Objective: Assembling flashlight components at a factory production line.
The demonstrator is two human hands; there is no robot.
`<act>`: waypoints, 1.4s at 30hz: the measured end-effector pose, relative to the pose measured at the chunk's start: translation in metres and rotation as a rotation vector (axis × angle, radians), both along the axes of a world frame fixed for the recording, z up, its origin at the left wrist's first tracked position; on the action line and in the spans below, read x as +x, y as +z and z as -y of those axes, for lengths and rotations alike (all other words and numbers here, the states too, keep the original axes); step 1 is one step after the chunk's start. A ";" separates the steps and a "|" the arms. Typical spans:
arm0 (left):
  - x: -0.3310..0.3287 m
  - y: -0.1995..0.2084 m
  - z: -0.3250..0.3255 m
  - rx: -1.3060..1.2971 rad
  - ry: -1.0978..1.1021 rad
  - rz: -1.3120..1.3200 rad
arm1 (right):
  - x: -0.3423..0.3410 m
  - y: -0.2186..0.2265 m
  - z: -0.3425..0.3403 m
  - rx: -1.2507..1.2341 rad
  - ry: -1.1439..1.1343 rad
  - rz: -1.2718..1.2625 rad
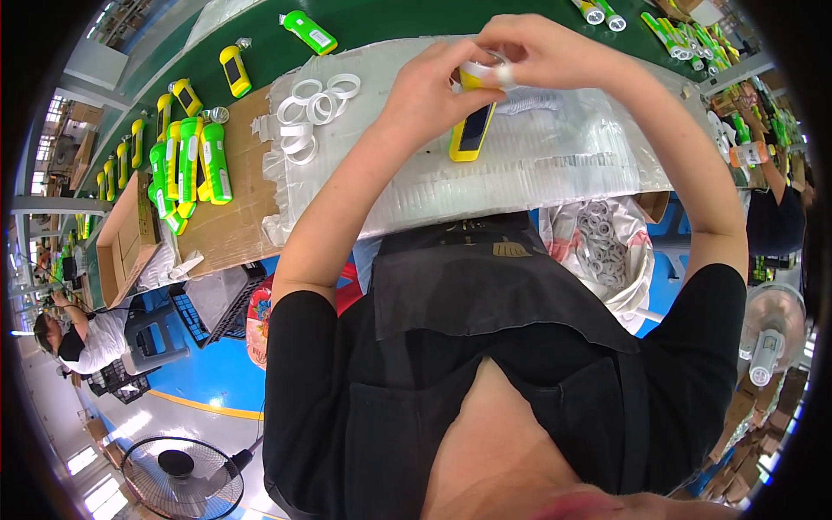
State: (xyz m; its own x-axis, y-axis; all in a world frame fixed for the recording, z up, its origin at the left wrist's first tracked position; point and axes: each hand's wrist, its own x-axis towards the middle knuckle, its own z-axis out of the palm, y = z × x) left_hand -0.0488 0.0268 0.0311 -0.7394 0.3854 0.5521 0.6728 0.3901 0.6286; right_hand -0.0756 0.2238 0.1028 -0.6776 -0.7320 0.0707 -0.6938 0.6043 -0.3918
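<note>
Now, left fingers (457, 57): clamped on torch (473, 134), at its head
Right fingers (513, 29): clamped there too
Torch body: below the fingers
Rings (321, 107): left of the fingers, on tabletop (381, 17)

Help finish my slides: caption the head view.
Left hand and right hand hold a yellow torch, white rings lying nearby.
</note>
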 end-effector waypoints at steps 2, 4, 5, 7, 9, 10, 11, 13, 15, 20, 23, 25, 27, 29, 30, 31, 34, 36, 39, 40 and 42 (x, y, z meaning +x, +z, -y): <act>0.002 -0.001 0.003 -0.025 0.006 -0.002 | 0.003 0.017 0.022 0.301 -0.273 -0.115; -0.003 -0.004 0.005 -0.052 0.023 -0.007 | 0.001 0.045 0.032 0.597 -0.415 0.188; -0.003 -0.004 0.004 -0.050 0.018 -0.008 | 0.002 0.035 0.016 0.244 -0.323 0.098; -0.003 -0.002 0.000 0.016 -0.024 -0.001 | -0.004 0.011 -0.006 -0.342 0.046 0.090; -0.002 0.000 0.001 0.013 -0.028 0.003 | -0.006 0.016 0.003 -0.034 0.046 0.186; -0.001 -0.001 0.002 0.011 -0.038 0.005 | 0.000 0.024 0.017 0.194 -0.153 0.154; -0.002 -0.001 0.002 0.011 -0.041 0.004 | 0.004 0.031 0.024 0.420 -0.361 0.113; -0.003 -0.001 0.000 -0.031 -0.012 0.022 | -0.008 0.015 0.002 0.153 -0.153 -0.001; -0.004 -0.004 0.000 -0.010 -0.029 0.004 | -0.009 0.011 0.002 -0.215 0.114 -0.041; -0.002 -0.002 0.000 -0.006 -0.014 -0.040 | 0.001 0.010 0.014 0.161 -0.318 -0.057; -0.003 -0.003 0.002 -0.025 -0.025 0.036 | -0.004 0.012 0.005 0.122 -0.195 0.013; -0.001 0.000 -0.003 0.009 -0.079 -0.007 | -0.018 -0.009 -0.015 -0.308 0.510 -0.436; 0.002 -0.002 0.000 -0.005 -0.048 -0.007 | 0.000 -0.003 0.001 -0.289 0.413 -0.380; 0.002 -0.002 0.002 -0.019 -0.022 -0.014 | 0.010 -0.004 0.014 0.110 -0.340 -0.094; 0.001 -0.002 0.003 -0.022 -0.034 0.004 | 0.007 -0.010 0.013 0.088 -0.341 -0.105; 0.001 -0.002 0.004 -0.026 -0.044 0.023 | 0.005 -0.009 0.013 0.087 -0.341 -0.103; -0.004 -0.001 0.003 0.018 -0.084 0.151 | 0.001 -0.006 0.010 0.077 -0.305 -0.050; -0.007 -0.007 0.005 0.056 -0.119 0.116 | 0.003 -0.011 0.009 0.013 -0.176 -0.089; -0.005 -0.013 0.004 0.153 -0.141 0.117 | -0.001 -0.022 0.005 -0.073 -0.031 -0.184; -0.001 -0.014 0.004 0.215 -0.129 0.148 | 0.001 -0.024 0.002 -0.075 -0.078 -0.196; 0.004 -0.024 0.015 0.245 -0.148 0.283 | 0.007 -0.020 0.001 -0.234 -0.118 -0.119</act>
